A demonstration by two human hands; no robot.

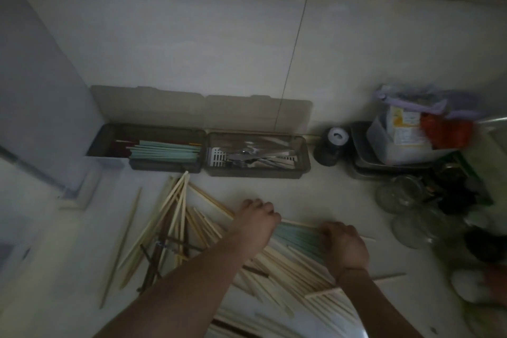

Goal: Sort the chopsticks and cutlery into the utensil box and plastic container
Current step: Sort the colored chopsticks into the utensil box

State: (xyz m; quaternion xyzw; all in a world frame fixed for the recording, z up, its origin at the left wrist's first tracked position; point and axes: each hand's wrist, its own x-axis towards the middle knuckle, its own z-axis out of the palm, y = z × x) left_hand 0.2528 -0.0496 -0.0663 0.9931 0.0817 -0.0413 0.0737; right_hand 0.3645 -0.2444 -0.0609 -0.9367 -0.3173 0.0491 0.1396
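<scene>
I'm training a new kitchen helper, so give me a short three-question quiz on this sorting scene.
1. True or false: both hands grip the same bundle of pale green chopsticks.
2. Which box against the wall holds the metal cutlery? A) the left box B) the right box
3. Fill in: the loose chopsticks spread over the counter are mostly made of ____.

Key:
1. True: the left hand and right hand hold its two ends.
2. B: the right box; the left box holds green chopsticks.
3. Wood: see the wooden chopsticks.
</scene>
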